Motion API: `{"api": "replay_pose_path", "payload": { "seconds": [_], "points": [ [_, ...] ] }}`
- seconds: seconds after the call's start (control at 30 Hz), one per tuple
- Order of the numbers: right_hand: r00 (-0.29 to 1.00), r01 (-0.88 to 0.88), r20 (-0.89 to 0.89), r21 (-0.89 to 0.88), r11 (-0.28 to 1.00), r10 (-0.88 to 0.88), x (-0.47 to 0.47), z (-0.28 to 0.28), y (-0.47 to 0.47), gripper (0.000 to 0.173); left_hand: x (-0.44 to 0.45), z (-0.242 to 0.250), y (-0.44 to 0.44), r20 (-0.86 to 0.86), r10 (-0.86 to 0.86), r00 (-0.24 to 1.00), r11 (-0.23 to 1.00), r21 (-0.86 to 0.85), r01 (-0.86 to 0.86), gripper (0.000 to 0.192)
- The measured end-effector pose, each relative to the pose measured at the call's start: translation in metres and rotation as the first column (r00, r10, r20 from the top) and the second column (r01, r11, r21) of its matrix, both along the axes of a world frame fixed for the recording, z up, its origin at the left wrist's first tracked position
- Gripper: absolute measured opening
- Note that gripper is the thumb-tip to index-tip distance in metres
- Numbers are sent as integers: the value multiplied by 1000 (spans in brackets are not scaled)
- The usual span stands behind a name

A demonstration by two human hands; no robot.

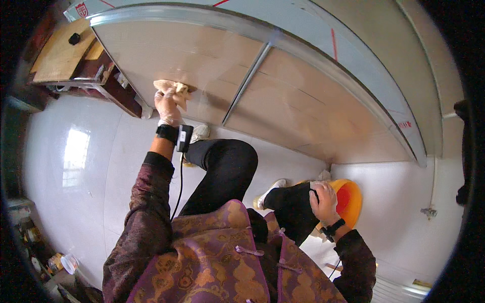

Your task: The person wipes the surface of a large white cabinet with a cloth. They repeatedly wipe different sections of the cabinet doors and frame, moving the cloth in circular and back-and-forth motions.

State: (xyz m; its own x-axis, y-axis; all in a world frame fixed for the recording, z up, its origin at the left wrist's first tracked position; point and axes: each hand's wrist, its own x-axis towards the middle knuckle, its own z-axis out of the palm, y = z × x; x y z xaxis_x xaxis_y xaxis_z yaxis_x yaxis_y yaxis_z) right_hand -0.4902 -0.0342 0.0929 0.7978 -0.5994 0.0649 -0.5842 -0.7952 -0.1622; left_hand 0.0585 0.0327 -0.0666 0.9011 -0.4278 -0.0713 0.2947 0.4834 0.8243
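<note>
My left hand (168, 108), in a thin clear glove, grips a bunched beige cloth (175, 90). The cloth is pressed against the left part of a glossy beige panel (144, 53), near its lower edge. An upright metal strip (247, 83) divides this panel from a second one (303, 102) on the right. My right hand (324, 200), also gloved, rests on my right knee and holds nothing. Just beyond it stands a yellow bucket (354, 204) with a red inside, partly hidden by that hand and leg.
A metal edge (182, 23) runs along the top of the panels, with a film-covered surface (295, 19) above. At left is a dark wooden cabinet (125, 91) with a wooden board (60, 49) on it. A white tub (69, 263) sits at lower left on pale floor tiles (87, 212).
</note>
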Motion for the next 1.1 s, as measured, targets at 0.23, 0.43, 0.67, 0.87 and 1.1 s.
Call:
{"api": "replay_pose_path", "payload": {
  "seconds": [0.23, 0.43, 0.67, 0.87, 1.1],
  "points": [
    [999, 37, 28, 14, 999, -37, -16, -5, 5, 20, -68, 134, -32, 418, 121, 900, 990, -113, -80, 31],
    [968, 15, 250, 7, 1000, -16, 24, 23, -14, 20, -88, 204, -60, 897, 140, 419, 969, -38, -242, 43],
    [110, -341, 805, 581, 739, -583, 86, 56, -64, 23, -116, 174, -72, 980, -122, -158, 911, 48, -409, 47],
    [-213, -516, 338, 757, 399, -917, 101, -6, -86, 15, -110, 146, -52, 809, -471, -352, 845, 298, -444, 37],
    [-187, -599, 401, 677, 428, -897, 78, -24, -104, 17, -116, 204, -74, 905, -177, -386, 820, -82, -567, 52]
  ]
}}
